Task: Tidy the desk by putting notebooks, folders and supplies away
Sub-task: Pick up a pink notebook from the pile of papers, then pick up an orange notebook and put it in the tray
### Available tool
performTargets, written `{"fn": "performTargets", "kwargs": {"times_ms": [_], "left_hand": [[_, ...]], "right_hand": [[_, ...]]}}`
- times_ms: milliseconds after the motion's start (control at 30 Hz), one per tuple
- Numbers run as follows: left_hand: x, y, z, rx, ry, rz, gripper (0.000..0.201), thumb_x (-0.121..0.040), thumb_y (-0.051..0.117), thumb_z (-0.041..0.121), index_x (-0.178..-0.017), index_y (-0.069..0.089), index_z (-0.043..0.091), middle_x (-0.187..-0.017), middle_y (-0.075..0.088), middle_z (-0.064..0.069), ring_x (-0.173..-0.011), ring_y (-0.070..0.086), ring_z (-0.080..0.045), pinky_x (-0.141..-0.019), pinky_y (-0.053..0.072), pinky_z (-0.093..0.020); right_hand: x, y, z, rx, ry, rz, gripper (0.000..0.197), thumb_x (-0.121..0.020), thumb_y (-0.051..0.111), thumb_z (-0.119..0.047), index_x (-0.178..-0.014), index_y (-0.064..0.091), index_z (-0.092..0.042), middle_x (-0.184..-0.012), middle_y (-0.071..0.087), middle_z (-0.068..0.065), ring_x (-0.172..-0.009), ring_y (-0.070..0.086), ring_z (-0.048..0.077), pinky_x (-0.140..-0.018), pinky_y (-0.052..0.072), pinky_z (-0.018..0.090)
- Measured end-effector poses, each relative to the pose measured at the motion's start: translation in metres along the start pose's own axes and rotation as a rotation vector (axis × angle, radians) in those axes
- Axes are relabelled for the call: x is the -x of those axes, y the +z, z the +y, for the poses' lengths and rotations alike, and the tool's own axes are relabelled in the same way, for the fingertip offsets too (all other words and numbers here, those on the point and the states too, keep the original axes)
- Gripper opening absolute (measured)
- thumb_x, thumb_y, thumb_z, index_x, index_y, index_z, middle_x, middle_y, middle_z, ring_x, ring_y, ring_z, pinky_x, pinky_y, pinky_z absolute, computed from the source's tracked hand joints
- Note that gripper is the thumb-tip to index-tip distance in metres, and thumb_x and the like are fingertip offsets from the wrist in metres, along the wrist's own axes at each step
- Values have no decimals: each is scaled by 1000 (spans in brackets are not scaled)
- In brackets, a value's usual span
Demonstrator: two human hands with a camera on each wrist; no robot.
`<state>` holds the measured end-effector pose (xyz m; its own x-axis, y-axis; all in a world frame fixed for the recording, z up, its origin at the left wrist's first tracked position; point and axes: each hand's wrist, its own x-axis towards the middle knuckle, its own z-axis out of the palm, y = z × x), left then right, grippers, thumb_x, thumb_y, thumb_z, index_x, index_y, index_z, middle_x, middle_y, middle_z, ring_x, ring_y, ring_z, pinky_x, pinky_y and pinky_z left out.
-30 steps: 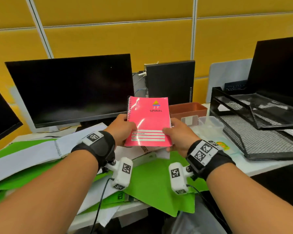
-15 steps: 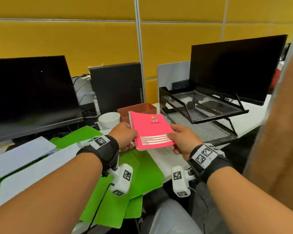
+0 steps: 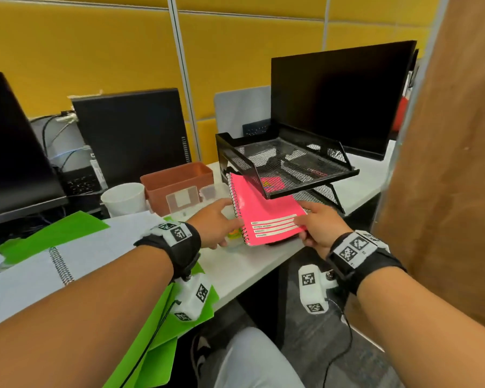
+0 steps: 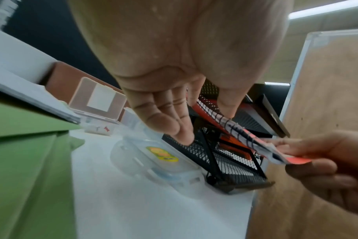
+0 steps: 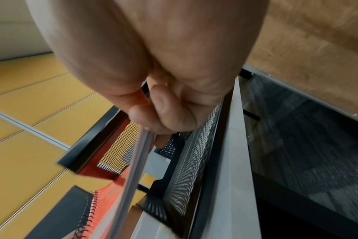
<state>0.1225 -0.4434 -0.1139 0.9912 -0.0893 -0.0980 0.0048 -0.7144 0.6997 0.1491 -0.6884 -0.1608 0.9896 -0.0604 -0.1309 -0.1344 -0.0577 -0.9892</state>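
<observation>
Two hands met at the pink spiral notebook (image 3: 259,211), the landmark. Well to its left lay green folders (image 3: 53,233) and a white cup (image 3: 125,198). The left hand (image 3: 214,225), fingers relaxed and apart, sat just beside its coil. The notebook's far end lay inside the black mesh tray's (image 3: 286,166) lower tier. The right hand (image 3: 319,225) pinched its near right corner.

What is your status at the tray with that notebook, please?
Right hand pinching pink notebook; left hand open at its spiral. Notebook half under the tray's upper tier. Nothing blocking.
</observation>
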Motion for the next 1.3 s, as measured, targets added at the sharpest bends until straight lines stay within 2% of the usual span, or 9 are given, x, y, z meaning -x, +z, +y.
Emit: {"fn": "performTargets", "kwargs": {"times_ms": [200, 367, 500, 733, 867, 1000, 1067, 1167, 1300], "left_hand": [[-24, 17, 5, -242, 69, -55, 69, -99, 60, 38, -158, 25, 38, -103, 74, -9, -75, 68, -21, -59, 52, -25], [-35, 20, 10, -425, 137, -29, 68, -98, 61, 40, -158, 32, 26, -153, 47, -8, -136, 49, -26, -105, 38, -27], [-37, 23, 11, -433, 140, -40, 70, -100, 60, 37, -160, 27, 23, -165, 30, -2, -148, 33, -20, -115, 27, -25], [-38, 24, 12, -380, 112, -42, 68, -99, 60, 39, -159, 29, 29, -161, 39, 0, -142, 44, -23, -112, 35, -29], [-33, 23, 14, -378, 121, -57, 67, -99, 61, 38, -158, 32, 29, -159, 42, 0, -140, 46, -23, -110, 36, -28], [-30, 13, 14, -360, 125, -66, 49, -97, 63, 38, -145, 53, 28, -139, 62, 1, -124, 59, -21, -103, 43, -27], [-24, 3, 13, -351, 123, -56, 36, -97, 63, 39, -131, 65, 29, -121, 70, 6, -111, 65, -17, -95, 49, -26], [-8, -18, 9, -303, 102, -34, 20, -96, 64, 39, -109, 74, 28, -99, 74, 8, -86, 72, -14, -80, 55, -27], [30, -62, -5, -253, 66, 29, 17, -96, 64, 33, -96, 74, 20, -81, 76, 4, -61, 69, -9, -62, 50, -23]], "right_hand": [[-35, -35, -2, 110, 29, 93, 63, -89, 48, 5, -145, 55, -24, -80, 57, 20, -46, 43, 17, -45, 31, 22], [-51, -43, -8, 291, 54, 98, 60, -94, 43, 7, -147, 53, -18, -67, 55, 15, -42, 44, 16, -35, 33, 18], [-59, -33, -11, 442, 67, 60, 54, -97, 47, 3, -148, 53, -15, -70, 59, 16, -51, 51, 22, -45, 43, 28], [-58, -20, -19, 725, 28, -4, 55, -93, 42, 5, -137, 64, -21, -85, 64, 7, -61, 64, 28, -48, 52, 30], [-51, -17, -18, 798, 65, -73, 42, -92, 54, -1, -130, 63, -17, -94, 71, 13, -90, 74, 36, -76, 64, 46], [-41, -11, -25, 910, 0, 51, 31, -88, 64, -16, -119, 69, -16, -105, 71, 9, -97, 70, 30, -88, 60, 40], [-31, 0, -34, 946, -48, 95, 12, -90, 59, -16, -93, 71, -12, -93, 69, 8, -86, 67, 27, -79, 57, 33], [-13, 33, -45, 977, -82, -44, 32, -88, 60, -14, -60, 46, -15, -62, 48, 3, -60, 46, 21, -57, 38, 27], [31, 89, -73, 1096, -179, -296, 29, -90, 70, -31, -75, 74, -7, -70, 63, 9, -65, 58, 26, -61, 43, 28]]}}
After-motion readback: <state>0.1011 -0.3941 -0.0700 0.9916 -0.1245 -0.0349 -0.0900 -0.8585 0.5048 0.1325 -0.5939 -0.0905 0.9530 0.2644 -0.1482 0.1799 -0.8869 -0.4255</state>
